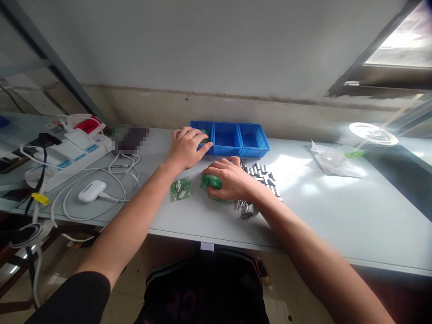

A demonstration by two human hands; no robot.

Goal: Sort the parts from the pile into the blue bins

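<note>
My left hand (187, 147) reaches over the left compartment of a blue three-part bin (227, 150). Its thumb is spread from the fingers and nothing shows in its grip; green plastic lies inside that compartment, partly hidden by the hand. With fingers curled, my right hand (227, 177) grips a green plastic bag (212, 182) on the table, covering much of it. A small green bag with metal parts inside (181, 188) lies flat to the left of it. Loose metal parts (261, 173), some like pins or screws, spread beside and partly behind my right hand and wrist.
On the left are a white power strip (77, 155), coiled white cables (113, 173) and a white charging case (92, 191). A clear plastic bag (335, 159) and a round white object (373, 134) sit at the right. Behind the grey table (324, 220) stands a wall.
</note>
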